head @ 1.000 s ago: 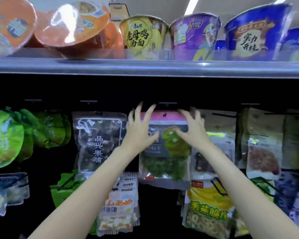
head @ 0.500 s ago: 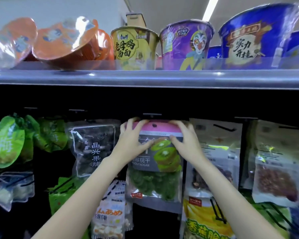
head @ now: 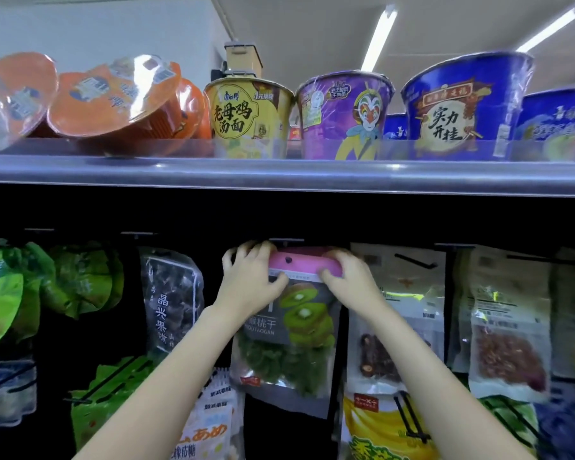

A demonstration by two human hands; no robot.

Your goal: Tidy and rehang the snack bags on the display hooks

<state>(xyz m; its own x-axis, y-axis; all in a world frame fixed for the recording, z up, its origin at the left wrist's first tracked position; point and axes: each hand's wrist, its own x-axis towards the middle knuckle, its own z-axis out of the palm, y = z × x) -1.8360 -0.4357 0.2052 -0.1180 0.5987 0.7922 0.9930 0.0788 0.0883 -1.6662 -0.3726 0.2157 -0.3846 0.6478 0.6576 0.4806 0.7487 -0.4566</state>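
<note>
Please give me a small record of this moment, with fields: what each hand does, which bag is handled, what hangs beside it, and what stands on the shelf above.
left hand: left hand grips the left end of the pink header
right hand: right hand grips the right end of the header
bag handled: kiwi bag, header hole visible, just under a hook
left neighbour: dark fruit bag
right neighbour: pale bag of dried fruit
shelf above: yellow noodle cup, purple noodle cup

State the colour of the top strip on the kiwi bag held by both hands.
Pink, on the kiwi bag; seen in the head view.
</note>
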